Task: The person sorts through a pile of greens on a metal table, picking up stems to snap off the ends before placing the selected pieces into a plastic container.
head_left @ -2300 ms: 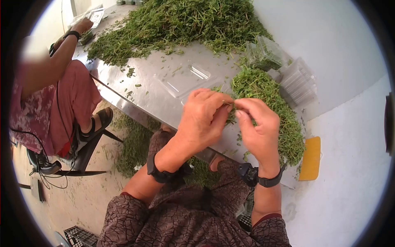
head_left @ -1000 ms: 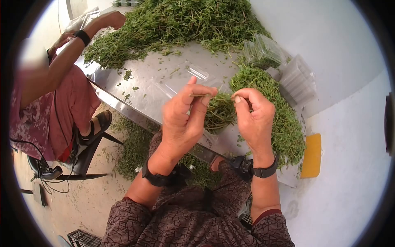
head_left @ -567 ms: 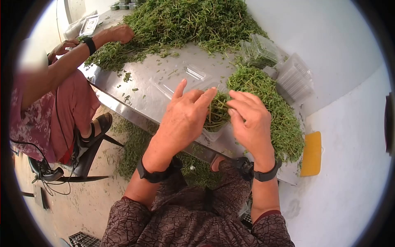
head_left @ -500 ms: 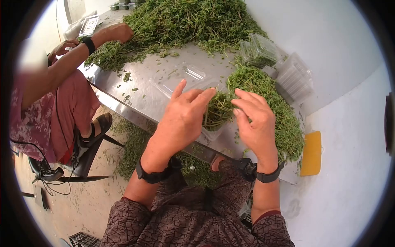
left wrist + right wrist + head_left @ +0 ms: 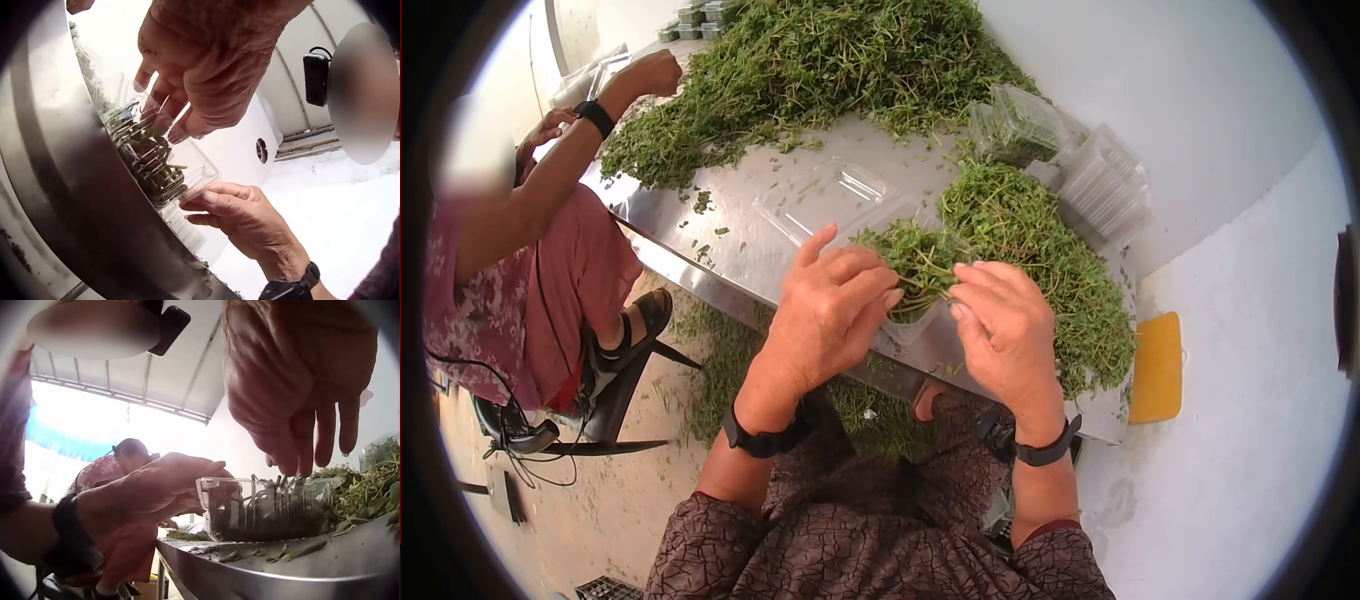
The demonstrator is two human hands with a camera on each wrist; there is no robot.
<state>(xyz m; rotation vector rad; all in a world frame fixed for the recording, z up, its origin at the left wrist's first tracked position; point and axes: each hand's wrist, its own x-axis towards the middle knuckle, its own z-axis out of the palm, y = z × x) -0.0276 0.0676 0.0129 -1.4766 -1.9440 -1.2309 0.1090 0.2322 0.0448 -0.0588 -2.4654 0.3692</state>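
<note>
- Near edge of the metal counter [image 5: 735, 190]: the clear tray [image 5: 910, 330] sits there, long side roughly along it.
- Tray, holding greens [image 5: 905, 245]: just beyond and between the 2 hands, near both.
- Left hand [image 5: 820, 310]: loosely open at its side; the stem it pinched 1 second earlier is gone.
- Right hand [image 5: 1010, 340]: fingertips now at the stems; grip cannot be told.

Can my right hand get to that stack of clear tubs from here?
Likely yes: nothing tall seems to stand between your right hand and the stack of clear tubs, though it would pass over the nearer pile of greens.
</note>
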